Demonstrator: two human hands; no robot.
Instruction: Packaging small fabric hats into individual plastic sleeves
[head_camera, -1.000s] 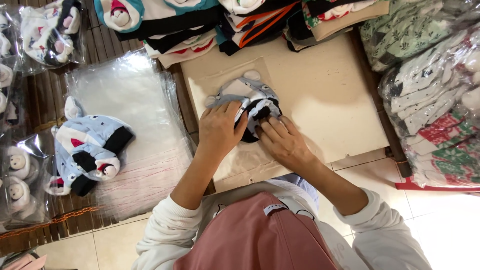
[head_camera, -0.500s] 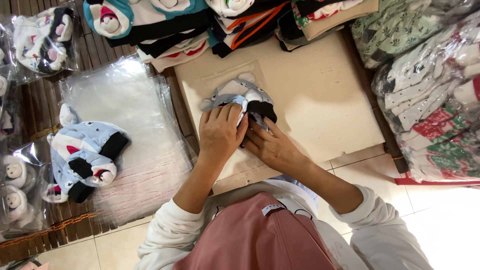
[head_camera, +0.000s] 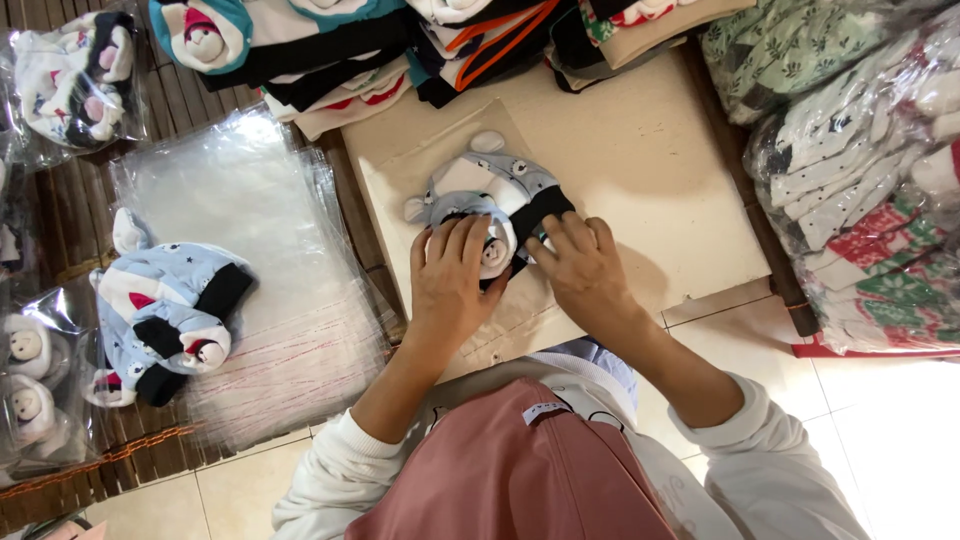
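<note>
A folded grey, white and black baby garment with small bear ears (head_camera: 495, 190) lies on a beige cardboard sheet (head_camera: 640, 170). My left hand (head_camera: 452, 280) lies flat over its near left part, fingers curled onto the fabric. My right hand (head_camera: 580, 265) presses the garment's near right edge beside the black cuff. Both hands touch the same garment.
A stack of clear plastic bags (head_camera: 250, 300) lies to the left with a light blue bear garment set (head_camera: 165, 310) on it. Folded clothes (head_camera: 330, 50) are piled along the far edge. Bagged garments (head_camera: 870, 210) stand at the right, more bagged items (head_camera: 30, 380) at the far left.
The view has shifted slightly. Both hands stayed on the grey garment and slid a little toward me, uncovering more of its top and ears.
</note>
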